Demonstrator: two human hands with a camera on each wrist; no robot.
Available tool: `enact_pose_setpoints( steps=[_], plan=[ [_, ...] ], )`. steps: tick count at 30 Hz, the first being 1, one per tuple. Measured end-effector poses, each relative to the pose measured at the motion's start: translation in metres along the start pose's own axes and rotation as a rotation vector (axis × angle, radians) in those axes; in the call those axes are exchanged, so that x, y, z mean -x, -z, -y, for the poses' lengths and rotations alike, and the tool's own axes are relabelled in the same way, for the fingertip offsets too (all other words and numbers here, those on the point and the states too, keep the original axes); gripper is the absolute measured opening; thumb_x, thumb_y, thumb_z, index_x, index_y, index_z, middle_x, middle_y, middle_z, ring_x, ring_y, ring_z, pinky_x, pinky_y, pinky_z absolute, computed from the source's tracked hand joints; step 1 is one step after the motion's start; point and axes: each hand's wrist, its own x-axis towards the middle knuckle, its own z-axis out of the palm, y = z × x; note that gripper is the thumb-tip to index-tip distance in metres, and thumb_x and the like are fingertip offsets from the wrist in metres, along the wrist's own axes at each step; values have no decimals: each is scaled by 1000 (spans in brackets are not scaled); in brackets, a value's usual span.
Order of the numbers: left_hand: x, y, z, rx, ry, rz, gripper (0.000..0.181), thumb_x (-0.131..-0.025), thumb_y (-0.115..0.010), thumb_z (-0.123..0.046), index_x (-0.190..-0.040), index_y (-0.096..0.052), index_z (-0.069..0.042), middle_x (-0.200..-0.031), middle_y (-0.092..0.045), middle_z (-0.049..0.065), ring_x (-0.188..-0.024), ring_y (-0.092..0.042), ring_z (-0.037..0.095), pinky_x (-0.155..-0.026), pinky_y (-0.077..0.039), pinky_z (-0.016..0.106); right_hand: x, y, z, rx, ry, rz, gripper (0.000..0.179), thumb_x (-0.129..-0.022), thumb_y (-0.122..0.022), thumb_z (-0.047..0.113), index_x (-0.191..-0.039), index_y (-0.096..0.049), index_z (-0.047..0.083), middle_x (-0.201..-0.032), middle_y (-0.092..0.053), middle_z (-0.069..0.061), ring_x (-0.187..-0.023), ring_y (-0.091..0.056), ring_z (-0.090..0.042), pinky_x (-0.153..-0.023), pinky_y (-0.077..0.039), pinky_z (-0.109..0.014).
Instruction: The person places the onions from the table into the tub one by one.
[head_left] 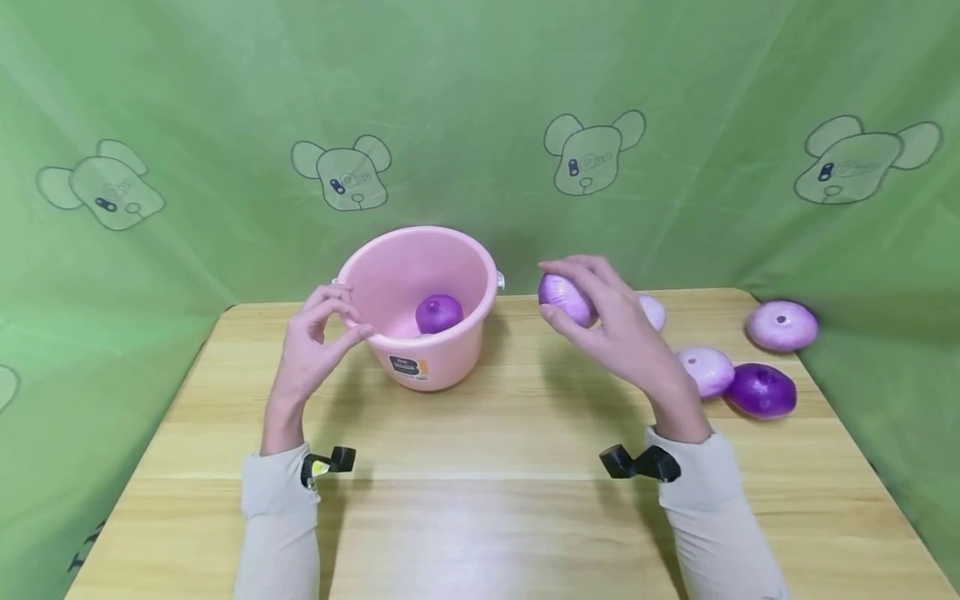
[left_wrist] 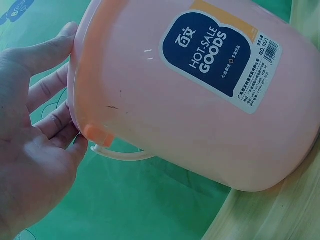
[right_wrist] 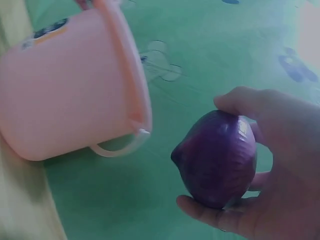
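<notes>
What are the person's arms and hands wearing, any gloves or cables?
Left hand and right hand are bare, ungloved. The left sleeve and right sleeve are long, pale grey-beige. A small black left wrist mount has a yellow patch; the black right wrist mount shows none. No cables visible.

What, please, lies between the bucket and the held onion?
No object: in the head view, only green cloth and bare table separate the bucket and held onion.

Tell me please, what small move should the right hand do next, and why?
Probably the right hand should carry its onion left until it is above the bucket: the onion is gripped but still to the right of the opening, the left hand holds the bucket, and another onion lies inside.
</notes>
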Motion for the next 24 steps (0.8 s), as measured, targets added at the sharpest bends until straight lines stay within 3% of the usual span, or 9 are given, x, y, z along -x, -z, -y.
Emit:
enact_pose_setpoints(
  steps=[7, 14, 20, 24],
  plan=[
    [0, 0, -1, 2, 8, -4, 16, -80, -76, 15, -90, -65, 10, -111, -59, 9, -136, -43, 36, -126, -23, 44, -2, -10, 1, -4, 23, -14, 57, -93, -77, 31, -145, -57, 25, -144, -51, -5, -118, -58, -26, -86, -59, -50],
    [-1, -1, -1, -5, 1, -5, 16, -80, -77, 14, -90, -65, 9, -115, -54, 28, -138, -43, 35, -126, -23, 44, 1, -14, -3, 11, 16, -36, 64, -90, -79, 32, -148, -53, 23, -146, -50, -6, -125, -55, -27, -91, -57, -54],
    [1, -2, 0, -2, 1, -6, 16, -80, -77, 15, -89, -66, 8, -112, -58, 11, -137, -44, 33, -126, -24, 44, 5, -22, -6, -16, 10, -29, 67, -89, -81, 33, -149, -52, 21, -147, -50, -7, -130, -52, -26, -99, -52, -55],
    [3, -1, 1, 5, -6, -14, 16, -80, -76, 15, -89, -65, 9, -112, -59, 9, -136, -44, 33, -126, -25, 44, 6, -28, -7, -37, 13, -23, 67, -89, -81, 33, -149, -52, 24, -148, -49, -6, -130, -52, -26, -97, -54, -55]
  ],
)
